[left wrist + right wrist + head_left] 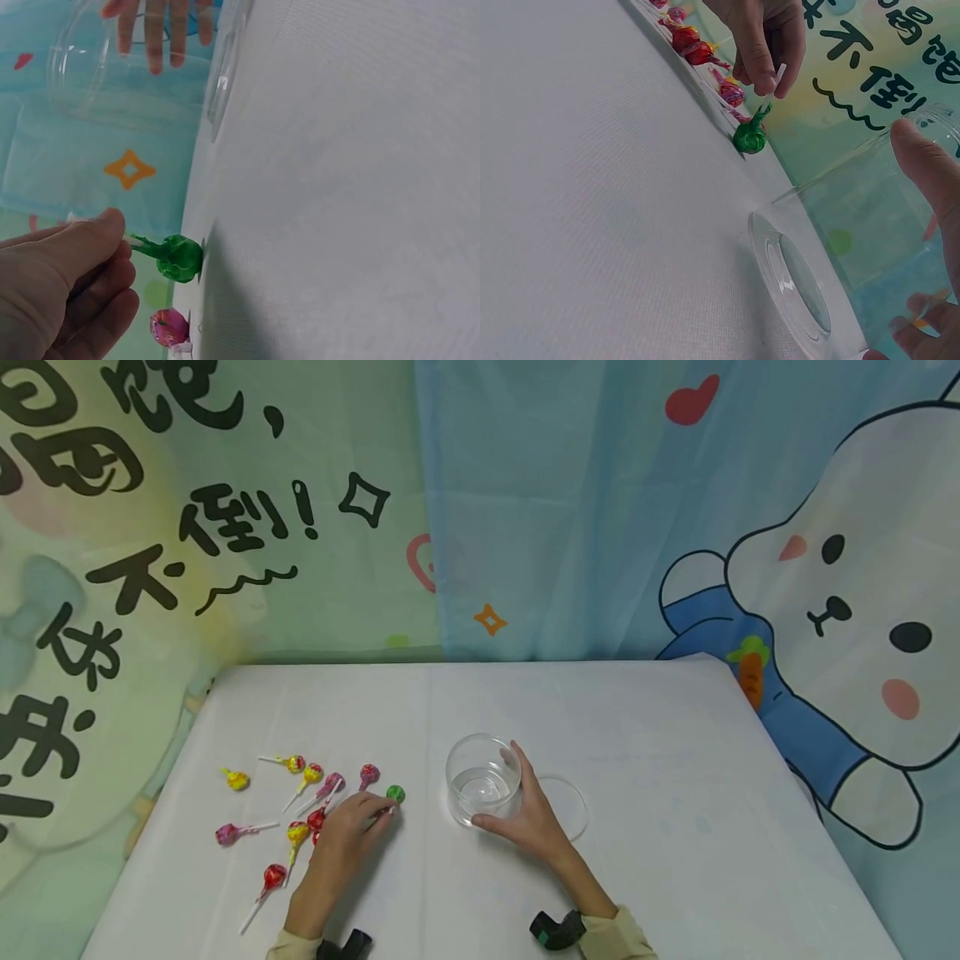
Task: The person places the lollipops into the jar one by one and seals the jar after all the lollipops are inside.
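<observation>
Between thumb and fingertips, my left hand (347, 837) pinches the white stick of a green-wrapped lollipop (179, 259). The candy end points down, right at the white tabletop in the left wrist view. A clear jar (483, 781) stands upright near the table's middle, with nothing seen inside. My right hand (534, 814) grips the jar from its right side, thumb at the front and fingers round the far side. A pink lollipop (369, 774) lies just beyond my left hand, which covers part of the lollipop group.
Several other lollipops lie left of the jar, among them a yellow one (237, 779), a purple one (227, 835) and a red one (274, 876). A clear round lid or ring (583, 806) lies right of the jar. A printed curtain (540, 510) hangs behind the table.
</observation>
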`<move>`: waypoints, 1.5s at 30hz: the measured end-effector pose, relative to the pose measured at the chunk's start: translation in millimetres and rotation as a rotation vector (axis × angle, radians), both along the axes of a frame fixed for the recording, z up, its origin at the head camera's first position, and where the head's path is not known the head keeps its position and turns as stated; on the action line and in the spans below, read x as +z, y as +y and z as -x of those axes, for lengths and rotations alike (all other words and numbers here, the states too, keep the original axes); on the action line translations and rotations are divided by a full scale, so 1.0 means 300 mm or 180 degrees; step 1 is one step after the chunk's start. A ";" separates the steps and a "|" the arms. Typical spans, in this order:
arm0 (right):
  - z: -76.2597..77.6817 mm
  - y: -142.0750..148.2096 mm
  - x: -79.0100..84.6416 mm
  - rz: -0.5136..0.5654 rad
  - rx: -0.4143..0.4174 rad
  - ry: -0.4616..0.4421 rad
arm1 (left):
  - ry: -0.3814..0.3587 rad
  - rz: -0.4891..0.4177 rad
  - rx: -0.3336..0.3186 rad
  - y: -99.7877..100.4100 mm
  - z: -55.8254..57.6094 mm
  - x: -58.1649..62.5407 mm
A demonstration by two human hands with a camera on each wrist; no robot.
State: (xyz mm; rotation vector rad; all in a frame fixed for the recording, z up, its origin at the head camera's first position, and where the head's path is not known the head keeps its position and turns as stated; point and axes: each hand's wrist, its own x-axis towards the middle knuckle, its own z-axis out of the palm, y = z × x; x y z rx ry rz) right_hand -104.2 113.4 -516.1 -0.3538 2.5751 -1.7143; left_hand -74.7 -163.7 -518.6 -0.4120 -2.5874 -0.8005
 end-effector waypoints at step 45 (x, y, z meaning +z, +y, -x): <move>-0.002 -0.009 0.006 -0.0120 -0.0096 -0.0073 | -0.0921 -0.2680 0.0359 0.005 -0.012 0.129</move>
